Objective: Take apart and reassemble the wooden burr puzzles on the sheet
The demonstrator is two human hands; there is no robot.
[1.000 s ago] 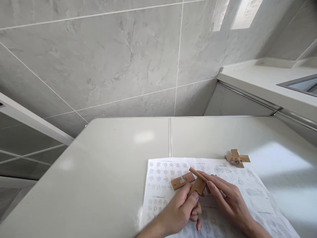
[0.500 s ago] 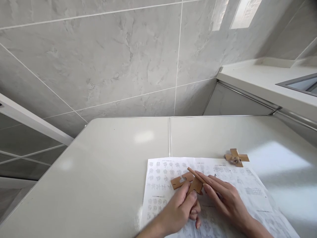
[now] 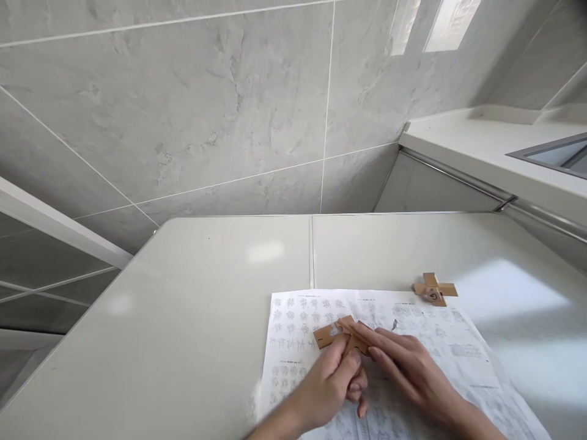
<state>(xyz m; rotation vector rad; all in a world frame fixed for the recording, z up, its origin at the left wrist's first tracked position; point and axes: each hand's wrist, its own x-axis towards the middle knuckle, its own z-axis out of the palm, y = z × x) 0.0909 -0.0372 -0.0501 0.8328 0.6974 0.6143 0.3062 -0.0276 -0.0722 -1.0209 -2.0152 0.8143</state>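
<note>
My left hand [image 3: 332,382] pinches a flat wooden puzzle piece [image 3: 355,343] between thumb and fingers, just above a printed instruction sheet [image 3: 440,354]. My right hand [image 3: 406,366] grips a second wooden strip [image 3: 351,326] that crosses the first, its fingers stretched along it. A third slotted wooden piece [image 3: 325,336] lies flat on the sheet, touching the held pieces at their left. A small assembled wooden cross [image 3: 434,289] rests on the white table [image 3: 192,318] beyond the sheet's far right corner.
A grey tiled wall [image 3: 206,110] rises behind the table. A white counter [image 3: 490,153] with a recessed metal frame runs along the right. A seam [image 3: 312,250] splits the tabletop down the middle. A glass panel with a white rail stands at the left.
Both hands have lowered the crossed wooden pieces toward the sheet and slightly left, so they now sit close against the flat slotted piece. The view has shifted a little.
</note>
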